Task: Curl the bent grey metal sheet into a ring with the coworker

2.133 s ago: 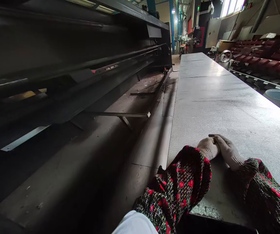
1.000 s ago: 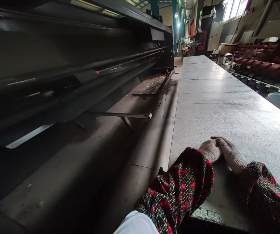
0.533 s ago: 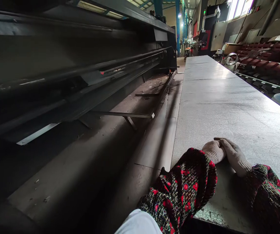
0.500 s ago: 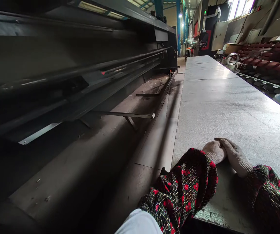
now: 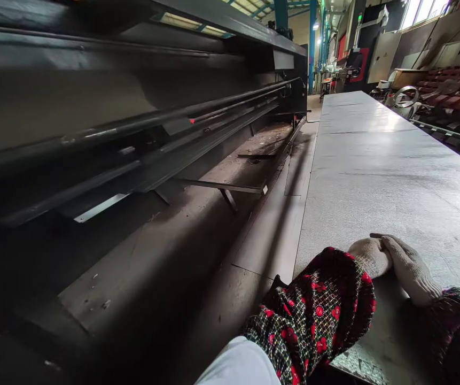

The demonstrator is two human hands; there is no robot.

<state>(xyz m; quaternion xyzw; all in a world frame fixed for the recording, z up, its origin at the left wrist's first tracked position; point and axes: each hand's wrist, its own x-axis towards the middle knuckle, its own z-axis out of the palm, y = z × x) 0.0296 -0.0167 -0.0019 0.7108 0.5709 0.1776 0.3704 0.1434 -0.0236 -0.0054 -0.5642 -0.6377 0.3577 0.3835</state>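
Note:
My left hand, in a pale knitted glove, rests at the near end of a long grey metal sheet. Its fingers are tucked out of sight, so whether they are closed is hidden. Against it lies my right hand, gloved the same way, its visible fingers stretched out over the left one. No tool or part shows in either hand. Dark sleeves with red flowers cover both forearms.
A long dark machine runs along the left, with a support bar jutting out low over the floor. Flat sheets lie beside the long sheet's left edge. A handwheel and reddish stacked parts stand at the right.
The whole view has shifted, so the machine, sheet and hands now appear further right. Both hands keep the same pose, one against the other.

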